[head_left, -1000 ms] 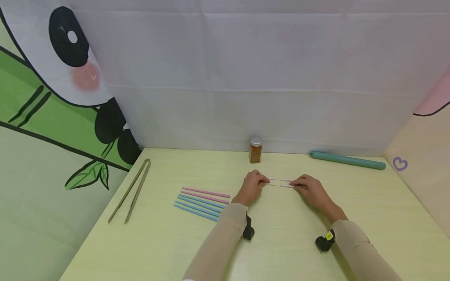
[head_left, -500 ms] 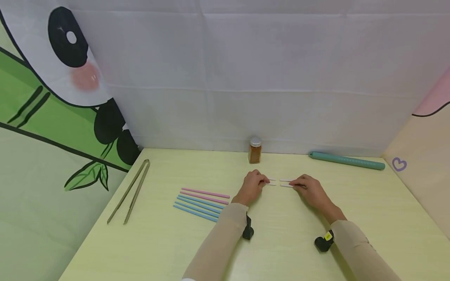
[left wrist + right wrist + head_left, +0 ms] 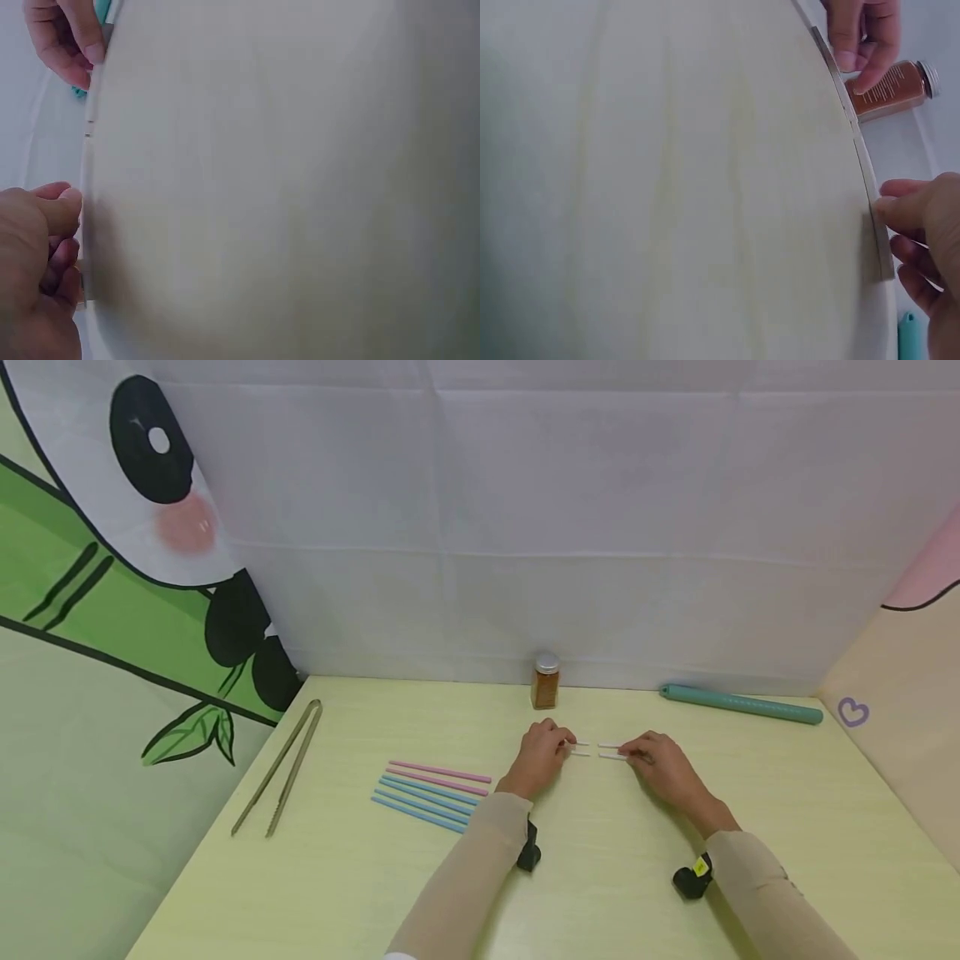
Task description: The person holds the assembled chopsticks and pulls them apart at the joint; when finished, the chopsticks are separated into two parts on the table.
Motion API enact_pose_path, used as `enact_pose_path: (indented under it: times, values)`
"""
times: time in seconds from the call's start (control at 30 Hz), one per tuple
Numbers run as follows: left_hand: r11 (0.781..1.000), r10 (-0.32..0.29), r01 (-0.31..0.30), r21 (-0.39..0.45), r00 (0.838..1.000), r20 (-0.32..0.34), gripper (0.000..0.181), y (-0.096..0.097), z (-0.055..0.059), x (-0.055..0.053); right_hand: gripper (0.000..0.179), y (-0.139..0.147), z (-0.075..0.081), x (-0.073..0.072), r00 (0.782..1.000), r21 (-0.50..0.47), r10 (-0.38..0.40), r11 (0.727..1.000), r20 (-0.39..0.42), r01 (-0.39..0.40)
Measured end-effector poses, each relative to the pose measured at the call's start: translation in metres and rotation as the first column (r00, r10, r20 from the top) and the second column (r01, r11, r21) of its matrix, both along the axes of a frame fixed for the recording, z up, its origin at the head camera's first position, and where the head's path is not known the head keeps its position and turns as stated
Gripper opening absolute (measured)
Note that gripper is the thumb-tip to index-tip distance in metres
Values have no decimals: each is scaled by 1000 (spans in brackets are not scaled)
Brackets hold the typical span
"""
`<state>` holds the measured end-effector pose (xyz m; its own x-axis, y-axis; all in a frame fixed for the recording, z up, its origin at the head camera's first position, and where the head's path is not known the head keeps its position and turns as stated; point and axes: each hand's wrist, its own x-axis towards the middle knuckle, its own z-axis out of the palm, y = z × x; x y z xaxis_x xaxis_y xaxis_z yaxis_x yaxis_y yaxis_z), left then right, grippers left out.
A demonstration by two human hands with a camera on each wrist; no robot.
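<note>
The right hand (image 3: 666,772) pinches a slim white stick (image 3: 612,757); the left hand (image 3: 542,758) holds thumb and fingertips together at matching white sticks (image 3: 581,754), grip unclear. Beyond stands a silver-lidded, brown-filled jar (image 3: 545,687); leftward lie pink sticks (image 3: 440,771), blue sticks (image 3: 418,815), metal tongs (image 3: 272,767); rightward, a green cylinder (image 3: 742,703).

Two thin white sticks (image 3: 581,754), parallel, poking from left hand (image 3: 540,757); matching white pair (image 3: 612,757) poking from right hand (image 3: 667,767), tips facing, apart.

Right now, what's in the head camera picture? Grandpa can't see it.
A person's left grip and right grip hold white sticks at a table, tips facing across a gap. Pink sticks, blue sticks and tongs lie left; behind, a jar and a green rod.
</note>
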<state>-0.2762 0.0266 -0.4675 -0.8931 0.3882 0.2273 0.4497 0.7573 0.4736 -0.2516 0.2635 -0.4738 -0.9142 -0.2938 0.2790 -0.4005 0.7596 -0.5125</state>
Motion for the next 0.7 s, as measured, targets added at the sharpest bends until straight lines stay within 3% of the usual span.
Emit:
enact_pose_path:
  times: [0.2,0.4,0.53,0.7]
  values:
    - [995,50,-51,85,999,17,17,-18,27,-7,18,-11,14,-1,999,17,0,1000,-37,1]
    - [983,95,-105,152,993,70,19,-66,49,-14,20,-29,26,-5,997,-8,20,1000,-71,-20]
    - [981,81,-94,172,993,84,17,-110,50,-12,21,-46,30,-5,997,-27,31,999,-75,-33]
    - [976,89,-117,185,985,150,18,-173,42,-2,24,-72,31,-2,996,-56,59,996,-66,-63]
